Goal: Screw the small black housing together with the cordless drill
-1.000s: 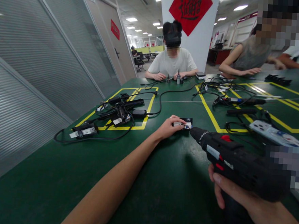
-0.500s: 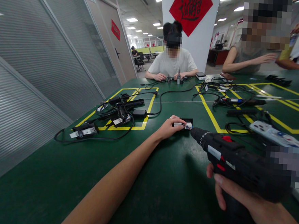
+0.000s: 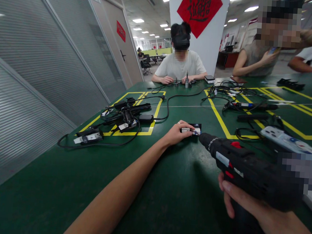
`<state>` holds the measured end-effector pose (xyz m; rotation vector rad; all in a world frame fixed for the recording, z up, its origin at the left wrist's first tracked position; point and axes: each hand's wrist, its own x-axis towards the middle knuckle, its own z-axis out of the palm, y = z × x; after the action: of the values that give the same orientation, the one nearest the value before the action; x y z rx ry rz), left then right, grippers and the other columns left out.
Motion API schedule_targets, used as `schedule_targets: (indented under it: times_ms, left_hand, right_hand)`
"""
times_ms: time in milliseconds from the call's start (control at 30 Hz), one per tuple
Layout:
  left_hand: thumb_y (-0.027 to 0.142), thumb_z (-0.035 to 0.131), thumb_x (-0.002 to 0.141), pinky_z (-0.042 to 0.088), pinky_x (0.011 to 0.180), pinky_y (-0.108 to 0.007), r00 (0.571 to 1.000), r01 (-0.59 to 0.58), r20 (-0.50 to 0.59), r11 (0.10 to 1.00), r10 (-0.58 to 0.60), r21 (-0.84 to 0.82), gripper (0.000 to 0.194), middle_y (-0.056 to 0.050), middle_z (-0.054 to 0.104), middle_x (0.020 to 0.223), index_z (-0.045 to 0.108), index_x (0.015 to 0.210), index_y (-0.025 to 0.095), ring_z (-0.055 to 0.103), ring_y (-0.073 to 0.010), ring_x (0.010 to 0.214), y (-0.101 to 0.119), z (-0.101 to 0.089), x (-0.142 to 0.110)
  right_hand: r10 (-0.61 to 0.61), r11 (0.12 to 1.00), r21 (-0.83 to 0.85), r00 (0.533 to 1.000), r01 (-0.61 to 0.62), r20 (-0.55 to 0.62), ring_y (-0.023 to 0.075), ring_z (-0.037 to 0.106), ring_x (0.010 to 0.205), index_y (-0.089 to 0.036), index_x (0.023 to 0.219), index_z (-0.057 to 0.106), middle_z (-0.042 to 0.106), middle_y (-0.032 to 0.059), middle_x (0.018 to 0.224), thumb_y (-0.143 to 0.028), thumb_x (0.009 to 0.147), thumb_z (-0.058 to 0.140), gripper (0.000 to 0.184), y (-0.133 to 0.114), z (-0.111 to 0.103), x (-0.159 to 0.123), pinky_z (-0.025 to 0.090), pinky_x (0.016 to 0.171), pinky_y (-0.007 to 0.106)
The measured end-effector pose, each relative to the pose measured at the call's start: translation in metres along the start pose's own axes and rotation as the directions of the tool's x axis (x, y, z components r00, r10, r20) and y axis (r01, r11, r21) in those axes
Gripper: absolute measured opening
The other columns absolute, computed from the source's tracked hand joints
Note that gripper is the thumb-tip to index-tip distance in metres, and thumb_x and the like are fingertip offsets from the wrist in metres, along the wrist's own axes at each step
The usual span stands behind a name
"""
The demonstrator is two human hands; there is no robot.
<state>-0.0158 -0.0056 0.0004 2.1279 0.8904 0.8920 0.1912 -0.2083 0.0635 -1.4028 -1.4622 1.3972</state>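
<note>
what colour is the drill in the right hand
The drill is mostly black with red parts; the head view shows it best.

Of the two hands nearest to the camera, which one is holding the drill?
The right hand, gripping the black drill. The left hand instead holds a small black-and-white part against the green table.

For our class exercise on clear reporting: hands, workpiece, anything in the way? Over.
Left hand holding small black-and-white piece on table. Right hand holding drill, chuck near piece's right end, contact unclear. Left hand partly covers piece.
</note>
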Motion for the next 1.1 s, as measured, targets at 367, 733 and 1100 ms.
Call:
schedule_targets:
  times_ms: [367, 733, 1100]
  left_hand:
    - [0.03, 0.061, 0.079, 0.042, 0.089, -0.03, 1.0, 0.017, 0.005, 1.0, -0.017, -0.004, 0.027, -0.006, 0.055, 0.104, 0.067, 0.103, 0.02, 0.052, -0.0155, 0.096, 0.002, -0.001, 0.0]
    - [0.03, 0.061, 0.078, 0.041, 0.091, -0.031, 1.0, -0.004, -0.007, 1.0, 0.004, -0.01, 0.027, -0.007, 0.056, 0.104, 0.067, 0.103, 0.019, 0.052, -0.016, 0.1, 0.001, 0.0, -0.001]
    - [0.029, 0.062, 0.078, 0.042, 0.091, -0.031, 1.0, 0.008, -0.011, 1.0, -0.009, -0.01, 0.026, -0.006, 0.056, 0.104, 0.068, 0.102, 0.02, 0.052, -0.0158, 0.098, 0.002, 0.0, 0.0]
  right_hand:
    - [-0.016, 1.0, 0.012, 0.998, 0.015, 0.061, 0.0181, 0.062, 0.042, -0.024, 0.08, 0.059, 0.061, -0.0047, 0.04, -0.041, 0.083, 0.053, 0.018, 0.0, -0.002, 0.002, 0.046, 0.048, 0.03]
    - [-0.056, 0.987, 0.149, 0.998, 0.051, 0.024, 0.0116, 0.062, 0.037, -0.025, 0.102, 0.045, 0.067, -0.0052, 0.069, -0.036, 0.08, 0.061, 0.03, 0.002, 0.0, 0.002, 0.048, 0.039, 0.024]
    - [-0.093, 0.991, 0.097, 0.995, 0.09, 0.024, 0.0111, 0.062, 0.036, -0.023, 0.09, 0.053, 0.068, -0.0029, 0.07, -0.034, 0.08, 0.061, 0.017, 0.004, -0.001, 0.003, 0.049, 0.039, 0.025]
